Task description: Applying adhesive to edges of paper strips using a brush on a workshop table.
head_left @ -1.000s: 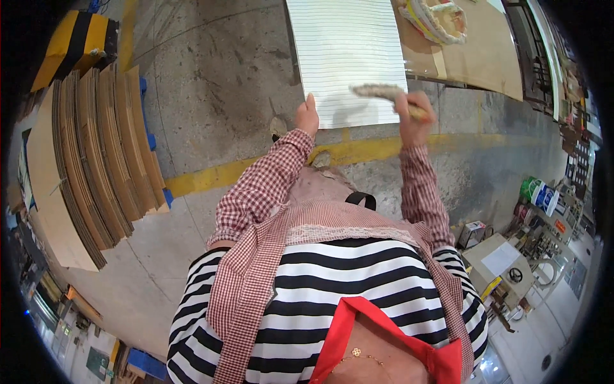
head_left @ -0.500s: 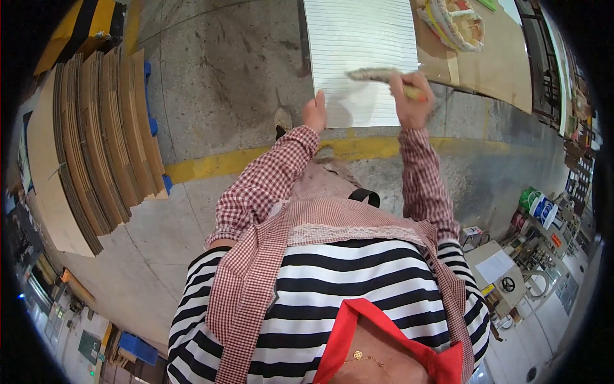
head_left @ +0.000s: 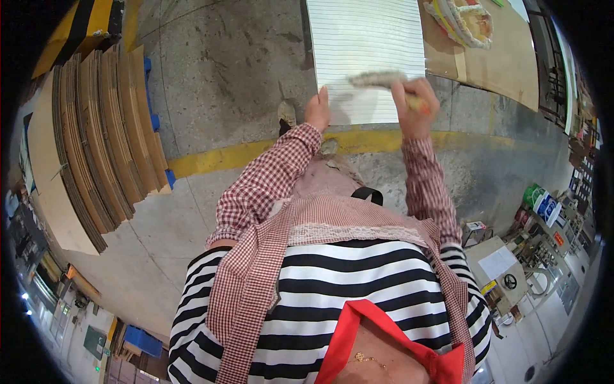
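Observation:
A white ribbed panel (head_left: 364, 45) lies flat ahead of me. My left hand (head_left: 317, 110) rests on its near edge, fingers extended flat against it. My right hand (head_left: 416, 105) grips the yellow handle of a brush, its worn bristle head (head_left: 377, 79) lying across the panel's lower right part. Both forearms wear red checked sleeves.
Stacks of brown cardboard sheets (head_left: 96, 147) stand on a blue pallet at the left. A yellow line (head_left: 243, 153) crosses the concrete floor. A brown board (head_left: 486, 64) with a pile of material lies at the upper right. Machine controls and bottles (head_left: 543, 217) crowd the right edge.
The brush has swept leftward across the panel's lower part, while my left hand stays at the near edge. My view has shifted slightly, so the panel sits further right.

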